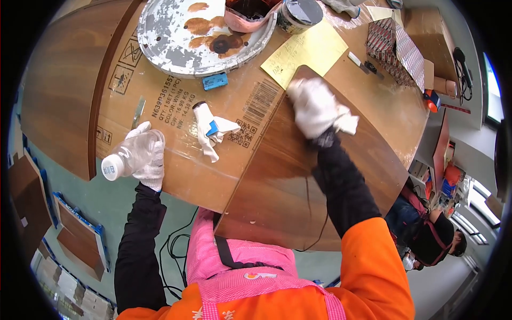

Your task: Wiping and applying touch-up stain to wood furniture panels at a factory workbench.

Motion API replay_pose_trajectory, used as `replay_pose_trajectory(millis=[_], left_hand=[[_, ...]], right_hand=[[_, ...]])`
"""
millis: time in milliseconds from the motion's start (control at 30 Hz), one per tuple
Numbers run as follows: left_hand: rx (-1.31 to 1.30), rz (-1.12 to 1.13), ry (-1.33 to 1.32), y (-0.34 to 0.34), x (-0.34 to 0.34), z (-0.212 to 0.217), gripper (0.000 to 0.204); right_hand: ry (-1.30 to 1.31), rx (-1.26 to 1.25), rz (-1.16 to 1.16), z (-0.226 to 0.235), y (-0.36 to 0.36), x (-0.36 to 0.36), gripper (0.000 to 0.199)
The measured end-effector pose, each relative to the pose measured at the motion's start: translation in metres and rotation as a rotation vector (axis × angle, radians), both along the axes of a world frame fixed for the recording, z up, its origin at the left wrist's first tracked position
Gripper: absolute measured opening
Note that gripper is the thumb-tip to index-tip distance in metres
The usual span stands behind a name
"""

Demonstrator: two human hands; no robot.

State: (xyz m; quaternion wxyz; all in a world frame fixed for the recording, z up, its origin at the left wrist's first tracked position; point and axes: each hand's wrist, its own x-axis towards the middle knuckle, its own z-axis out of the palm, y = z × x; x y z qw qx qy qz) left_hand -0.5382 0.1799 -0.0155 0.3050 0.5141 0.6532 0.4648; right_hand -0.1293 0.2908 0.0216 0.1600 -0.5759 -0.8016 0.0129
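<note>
My left hand (151, 169), in a white glove, is closed around a clear plastic bottle (129, 153) with a white cap, tilted over the cardboard's left edge. My right hand (310, 109), also gloved and smeared by motion, is closed on a white cloth (348, 120). It presses on the far part of a glossy brown wood panel (277, 192) lying on the cardboard (184, 184). Between my hands lies a crumpled white rag (204, 118) with a blue patch. Beyond it is a small blue block (215, 81).
At the back are a paint-smeared round lid (170, 48), a pink cup (246, 21), a can (300, 13) and yellow paper (314, 50). A patterned box (393, 50) stands back right. Another brown panel (58, 85) is at left. A person (434, 240) is at right.
</note>
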Motion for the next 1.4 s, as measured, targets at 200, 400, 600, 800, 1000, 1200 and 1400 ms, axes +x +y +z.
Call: replay_pose_trajectory(millis=[200, 400, 600, 800, 1000, 1200, 1400], left_hand=[[0.005, 0.010, 0.005, -0.001, -0.004, -0.010, 0.082], [0.023, 0.002, -0.012, 0.001, 0.003, -0.006, 0.075], [0.056, 0.000, 0.038, 0.004, 0.008, -0.011, 0.077], [-0.016, 0.027, -0.014, 0.002, 0.003, -0.011, 0.075], [0.047, 0.007, 0.030, 0.004, 0.003, -0.016, 0.075], [0.046, 0.006, 0.040, 0.005, 0.003, -0.013, 0.075], [-0.002, 0.030, -0.004, 0.006, 0.009, -0.010, 0.077]], right_hand=[[-0.124, 0.130, -0.142, 0.007, -0.027, -0.040, 0.005], [-0.063, -0.258, 0.058, 0.021, -0.064, -0.041, 0.003], [0.049, 0.225, -0.318, -0.011, 0.017, 0.008, 0.008], [0.161, 0.079, -0.431, -0.005, -0.065, 0.063, 0.022], [0.121, -0.107, -0.343, 0.014, -0.014, 0.002, 0.014], [0.085, 0.020, -0.137, 0.002, -0.058, 0.099, 0.019], [0.126, -0.003, -0.115, 0.018, -0.027, 0.034, 0.018]])
